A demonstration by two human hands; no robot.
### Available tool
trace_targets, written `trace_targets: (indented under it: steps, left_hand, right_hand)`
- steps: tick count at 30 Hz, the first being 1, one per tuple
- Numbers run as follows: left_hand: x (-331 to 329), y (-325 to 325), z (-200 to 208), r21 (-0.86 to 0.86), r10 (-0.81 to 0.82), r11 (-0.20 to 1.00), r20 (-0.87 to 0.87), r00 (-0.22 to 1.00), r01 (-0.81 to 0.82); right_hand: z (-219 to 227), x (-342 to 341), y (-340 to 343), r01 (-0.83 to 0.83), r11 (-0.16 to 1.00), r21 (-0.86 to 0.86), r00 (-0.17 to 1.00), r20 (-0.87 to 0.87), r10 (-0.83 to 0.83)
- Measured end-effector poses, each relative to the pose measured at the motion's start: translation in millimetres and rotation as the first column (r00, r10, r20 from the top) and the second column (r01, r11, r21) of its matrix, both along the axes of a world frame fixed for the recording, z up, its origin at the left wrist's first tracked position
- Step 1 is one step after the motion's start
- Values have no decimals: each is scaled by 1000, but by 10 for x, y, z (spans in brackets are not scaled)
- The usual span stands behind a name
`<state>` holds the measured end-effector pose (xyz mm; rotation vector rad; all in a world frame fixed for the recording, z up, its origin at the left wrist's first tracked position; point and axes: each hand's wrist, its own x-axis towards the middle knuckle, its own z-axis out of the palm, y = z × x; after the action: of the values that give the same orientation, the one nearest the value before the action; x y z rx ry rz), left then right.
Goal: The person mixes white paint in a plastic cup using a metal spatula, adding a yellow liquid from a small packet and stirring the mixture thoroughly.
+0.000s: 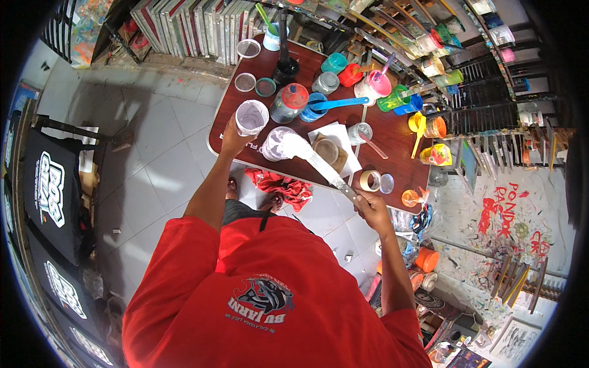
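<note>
My left hand [235,140] is wrapped round a white plastic cup [252,118] at the table's left side, its inside coated white. In my right hand [372,211] is the handle of a long spatula [323,167], its blade thick with white paint. The blade's far end rests at the mouth of a tub of white paint [278,145], which stands near the table's front edge. Just behind that tub are a jar with a red top [289,103] and a blue pot [315,107] with a blue stirrer [339,103] across it.
The dark red table [236,144] holds several paint pots. A tape roll [370,180] lies near its front right, beside a clear lid [386,183]. White paper with a round lid [329,153] sits mid-table. Framed screens [190,30] stand behind; black printed shirts [55,190] are at left.
</note>
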<state>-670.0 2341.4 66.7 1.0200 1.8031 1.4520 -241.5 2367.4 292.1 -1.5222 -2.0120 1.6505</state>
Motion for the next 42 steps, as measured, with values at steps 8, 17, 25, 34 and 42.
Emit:
trace_targets:
  steps: [8, 17, 25, 34, 42]
  left_hand:
    - [-86, -160, 101, -14, 9, 1000, -337, 941, -14]
    - [-57, -142, 955, -13, -1, 1000, -520, 854, -7]
    - [-66, -122, 1122, -45, -87, 996, -569, 818, 75]
    - [116, -262, 1298, -62, -140, 990, -557, 819, 126]
    - [139, -323, 1275, 31, -116, 985, -611, 783, 170]
  right_hand:
    - [186, -27, -23, 43, 999, 27, 999, 5, -43]
    - [718, 17, 29, -14, 994, 107, 1000, -25, 17]
    - [1479, -152, 108, -60, 972, 228, 998, 15, 58]
    - [1612, -770, 246, -471, 725, 503, 880, 333, 340]
    - [1430, -1475, 38, -757, 303, 579, 653, 695, 301]
